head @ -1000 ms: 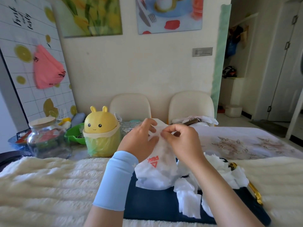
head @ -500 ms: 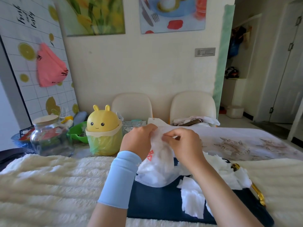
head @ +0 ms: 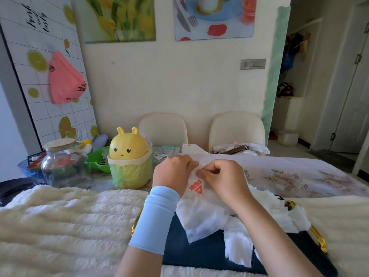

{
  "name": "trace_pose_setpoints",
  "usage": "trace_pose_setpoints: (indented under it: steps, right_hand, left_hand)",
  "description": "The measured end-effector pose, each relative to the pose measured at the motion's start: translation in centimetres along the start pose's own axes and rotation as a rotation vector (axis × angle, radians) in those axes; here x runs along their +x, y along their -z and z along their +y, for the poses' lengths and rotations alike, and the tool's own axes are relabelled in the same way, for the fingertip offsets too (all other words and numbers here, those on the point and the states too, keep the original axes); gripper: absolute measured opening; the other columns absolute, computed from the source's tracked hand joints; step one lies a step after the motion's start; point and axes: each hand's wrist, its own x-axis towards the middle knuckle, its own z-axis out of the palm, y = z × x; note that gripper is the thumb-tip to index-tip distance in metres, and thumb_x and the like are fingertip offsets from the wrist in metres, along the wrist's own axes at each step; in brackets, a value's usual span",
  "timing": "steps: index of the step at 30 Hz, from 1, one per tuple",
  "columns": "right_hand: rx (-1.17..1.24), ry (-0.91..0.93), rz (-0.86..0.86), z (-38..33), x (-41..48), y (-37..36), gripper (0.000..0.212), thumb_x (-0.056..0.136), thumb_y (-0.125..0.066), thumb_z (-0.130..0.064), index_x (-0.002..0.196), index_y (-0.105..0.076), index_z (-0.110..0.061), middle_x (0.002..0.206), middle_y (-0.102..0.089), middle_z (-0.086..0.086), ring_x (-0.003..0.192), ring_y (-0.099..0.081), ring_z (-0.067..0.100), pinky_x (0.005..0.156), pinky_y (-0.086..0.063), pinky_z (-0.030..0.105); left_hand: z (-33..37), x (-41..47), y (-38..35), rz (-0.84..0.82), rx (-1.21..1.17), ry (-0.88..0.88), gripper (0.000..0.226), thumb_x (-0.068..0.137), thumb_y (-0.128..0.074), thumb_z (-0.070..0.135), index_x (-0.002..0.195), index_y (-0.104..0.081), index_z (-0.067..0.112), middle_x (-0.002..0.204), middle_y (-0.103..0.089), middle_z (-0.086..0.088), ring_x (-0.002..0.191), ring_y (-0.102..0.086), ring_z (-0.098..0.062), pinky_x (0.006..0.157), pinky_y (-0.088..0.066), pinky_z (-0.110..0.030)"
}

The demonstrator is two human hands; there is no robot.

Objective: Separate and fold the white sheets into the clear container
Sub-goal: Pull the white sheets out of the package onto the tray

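- Fingers of your left hand (head: 173, 173) and right hand (head: 222, 179) are curled, pinching the top edge of the logo-printed white sheet (head: 201, 210) — the hands nearly meet.
- The sheet hangs toward six o'clock onto the navy tray (head: 199, 254).
- Loose white sheets (head: 237, 244) lie on the tray at five o'clock of your hands.
- The glass jar (head: 63, 166) stands at nine o'clock, well apart.

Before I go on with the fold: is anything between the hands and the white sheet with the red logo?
Nothing visible. The left hand and the right hand both pinch the top edge of the white sheet, held above the dark tray.
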Motion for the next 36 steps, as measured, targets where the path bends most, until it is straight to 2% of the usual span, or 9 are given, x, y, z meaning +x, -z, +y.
trace_pose_setpoints:
  steps: [3, 6, 10, 13, 18, 24, 29, 33, 36]
  right_hand:
    - [-0.129, 0.053, 0.025, -0.1, -0.2, 0.1, 0.017, 0.090, -0.072, -0.031, 0.077, -0.073, -0.021, 0.069, -0.070, -0.010, 0.062, -0.061, 0.004, 0.062, -0.047, 0.021]
    - [-0.355, 0.157, 0.066, 0.3, -0.3, 0.1, 0.018, 0.098, -0.061, -0.032, 0.092, -0.071, -0.018, 0.083, -0.072, -0.005, 0.075, -0.065, 0.014, 0.066, -0.044, 0.027]
    - [-0.409, 0.260, 0.139, 0.4, -0.2, 0.3, 0.017, 0.101, -0.057, -0.025, 0.100, -0.069, -0.013, 0.084, -0.073, 0.001, 0.073, -0.061, 0.021, 0.063, -0.034, 0.027]
    - [-0.340, 0.255, 0.075, 0.4, -0.3, 0.4, 0.013, 0.100, -0.058, -0.024, 0.099, -0.069, -0.017, 0.083, -0.069, -0.007, 0.072, -0.059, 0.010, 0.063, -0.036, 0.022]
    - [-0.206, 0.019, -0.212, 1.0, 0.0, 0.4, 0.013, 0.083, -0.078, -0.038, 0.090, -0.069, -0.032, 0.083, -0.068, -0.017, 0.075, -0.057, -0.008, 0.062, -0.039, 0.007]
    - [-0.176, 0.065, -0.159, 0.9, -0.3, 0.1, 0.015, 0.081, -0.081, -0.026, 0.070, -0.070, -0.028, 0.069, -0.071, -0.013, 0.069, -0.064, -0.001, 0.068, -0.051, 0.020]
    - [-0.260, 0.200, -0.111, 1.0, -0.2, 0.6, 0.008, 0.089, -0.071, -0.033, 0.081, -0.071, -0.030, 0.071, -0.069, -0.014, 0.067, -0.060, 0.000, 0.065, -0.049, 0.023]
    - [-0.223, 0.178, -0.146, 0.9, -0.1, 1.3, 0.013, 0.093, -0.069, -0.025, 0.105, -0.072, -0.029, 0.092, -0.069, -0.020, 0.087, -0.063, -0.003, 0.079, -0.047, 0.012]
    - [-0.272, 0.177, -0.148, 0.3, 0.1, 3.1, 0.013, 0.092, -0.069, -0.022, 0.092, -0.069, -0.034, 0.088, -0.067, -0.020, 0.081, -0.060, -0.003, 0.073, -0.044, 0.011]
  left_hand:
    - [0.6, -0.2, 0.0, 0.061, 0.002, -0.074, 0.024, 0.099, -0.050, 0.034, 0.118, -0.057, 0.021, 0.119, -0.058, 0.001, 0.110, -0.052, -0.021, 0.080, -0.045, -0.032]
    - [1.1, -0.2, 0.3, 0.162, -0.084, -0.204, 0.037, 0.083, -0.063, 0.015, 0.117, -0.051, 0.019, 0.115, -0.047, 0.003, 0.106, -0.043, -0.020, 0.092, -0.042, -0.033]
    - [1.2, -0.2, 0.8, -0.181, -0.170, -0.152, 0.038, 0.092, -0.057, 0.018, 0.129, -0.055, 0.022, 0.127, -0.049, 0.004, 0.121, -0.045, -0.018, 0.103, -0.038, -0.029]
    - [0.8, 0.1, 0.3, -0.199, -0.108, -0.155, 0.036, 0.097, -0.052, 0.010, 0.127, -0.065, 0.025, 0.125, -0.057, -0.001, 0.115, -0.054, -0.021, 0.096, -0.041, -0.026]
    - [-0.6, -0.1, -0.8, -0.143, -0.108, -0.030, 0.026, 0.096, -0.051, 0.008, 0.104, -0.072, 0.020, 0.106, -0.067, -0.001, 0.097, -0.062, -0.021, 0.085, -0.048, -0.026]
    - [-0.1, -0.6, -0.8, -0.191, -0.045, -0.106, 0.032, 0.095, -0.049, 0.016, 0.122, -0.054, 0.035, 0.124, -0.049, 0.011, 0.106, -0.057, -0.016, 0.081, -0.052, -0.035]
    - [-0.9, -0.2, -0.3, -0.242, -0.079, -0.037, 0.025, 0.096, -0.054, 0.050, 0.112, -0.070, 0.039, 0.117, -0.060, 0.015, 0.106, -0.058, -0.013, 0.085, -0.049, -0.032]
    - [-1.9, -0.5, -0.8, -0.256, 0.013, 0.034, 0.020, 0.098, -0.055, 0.035, 0.111, -0.070, 0.036, 0.117, -0.068, 0.006, 0.104, -0.062, -0.021, 0.089, -0.051, -0.035]
    - [-2.7, -0.7, -0.8, -0.199, 0.124, 0.047, 0.031, 0.099, -0.053, 0.025, 0.127, -0.062, 0.034, 0.131, -0.060, 0.005, 0.121, -0.051, -0.022, 0.102, -0.041, -0.034]
